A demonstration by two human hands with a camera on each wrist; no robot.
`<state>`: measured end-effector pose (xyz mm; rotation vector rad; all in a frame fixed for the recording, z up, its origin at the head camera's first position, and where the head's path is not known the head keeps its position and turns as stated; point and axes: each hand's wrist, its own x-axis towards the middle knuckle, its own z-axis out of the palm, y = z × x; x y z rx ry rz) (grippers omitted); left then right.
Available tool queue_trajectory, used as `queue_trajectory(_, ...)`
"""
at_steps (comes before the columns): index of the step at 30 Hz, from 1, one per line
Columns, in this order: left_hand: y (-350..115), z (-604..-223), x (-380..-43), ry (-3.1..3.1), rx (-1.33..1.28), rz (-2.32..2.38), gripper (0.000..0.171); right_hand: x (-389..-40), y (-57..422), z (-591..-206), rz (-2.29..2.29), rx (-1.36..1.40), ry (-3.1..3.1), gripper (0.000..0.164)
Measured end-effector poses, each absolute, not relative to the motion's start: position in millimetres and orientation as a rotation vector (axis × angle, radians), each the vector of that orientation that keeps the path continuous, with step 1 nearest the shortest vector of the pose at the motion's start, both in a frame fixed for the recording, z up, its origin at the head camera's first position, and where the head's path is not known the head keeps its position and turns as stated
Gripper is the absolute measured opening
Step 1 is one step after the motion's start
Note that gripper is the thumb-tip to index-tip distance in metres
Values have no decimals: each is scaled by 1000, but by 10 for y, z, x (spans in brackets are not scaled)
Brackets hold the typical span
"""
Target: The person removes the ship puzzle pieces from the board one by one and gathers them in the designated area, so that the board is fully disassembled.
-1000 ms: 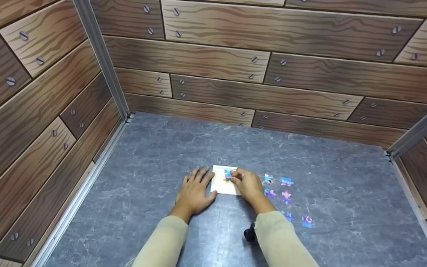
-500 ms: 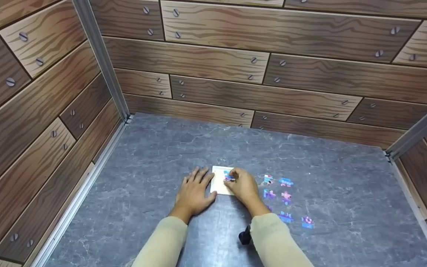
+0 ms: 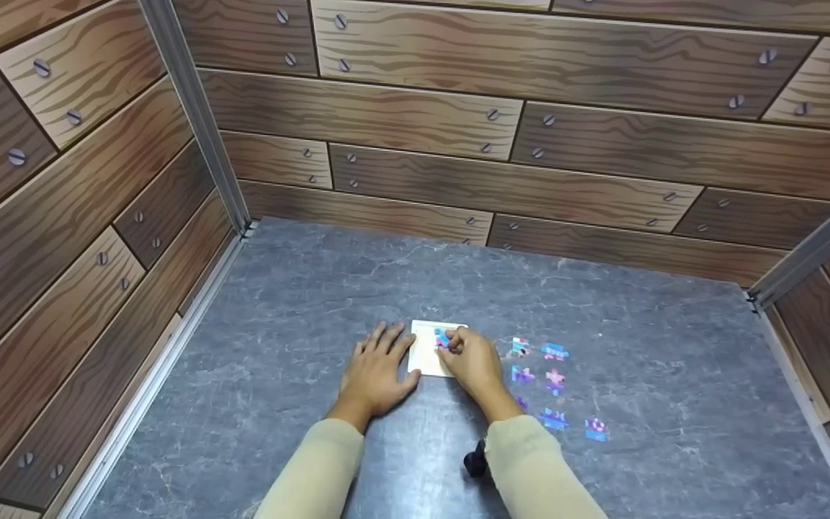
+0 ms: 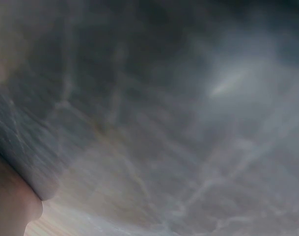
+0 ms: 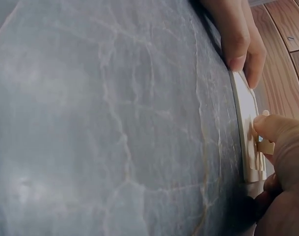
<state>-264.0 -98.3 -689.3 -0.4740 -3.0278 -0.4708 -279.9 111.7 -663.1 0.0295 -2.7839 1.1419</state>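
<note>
A pale, thin-rimmed puzzle board lies flat on the table, also seen edge-on as a board in the right wrist view. My left hand rests spread out, its thumb and index fingertip at the board's left edge. Over the board's upper right part, my right hand pinches a small blue and pink jigsaw piece between thumb and fingers. The right wrist view shows the pale edge of that jigsaw piece tilted above the board. My right fingers partly hide it in the head view.
Several loose jigsaw pieces lie right of the board, among them a blue one, a pink one and a blue-purple one. The grey marbled table meets wood-patterned walls. A black object sits by the right sleeve.
My right hand has shifted slightly left over the board, still pinching the jigsaw piece. Its sleeve now uncovers more of the loose pieces. My left hand has stayed put.
</note>
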Motion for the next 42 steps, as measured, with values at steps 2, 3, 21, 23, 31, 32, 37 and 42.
queue_trajectory(2, -989, -6899, -2644, -3019, -476, -466, 70, -2802, 1112, -6637, 1128, 36, -2780, 22)
queue_trajectory(3, -992, -6902, -2644, -3018, -477, -460, 70, -2804, 1110, -6640, 1122, 33, -2784, 22)
queue_trajectory(21, -971, -6864, -2627, -3047, -467, -485, 69, -2806, 1128, -6619, 1009, 68, -2847, 23)
queue_trajectory(23, -969, -6863, -2628, -3046, -469, -488, 69, -2806, 1127, -6618, 996, 71, -2849, 20)
queue_trajectory(31, -979, -6884, -2638, -3019, -480, -486, 70, -2821, 1128, -6618, 1032, 80, -2884, 34)
queue_trajectory(32, -980, -6881, -2638, -3021, -480, -484, 70, -2824, 1128, -6618, 1040, 81, -2885, 35)
queue_trajectory(37, -977, -6869, -2634, -3044, -467, -483, 70, -2837, 1128, -6606, 1110, 52, -2889, 33)
queue_trajectory(42, -987, -6870, -2644, -3040, -460, -481, 70, -2844, 1152, -6581, 1250, 35, -2859, 33)
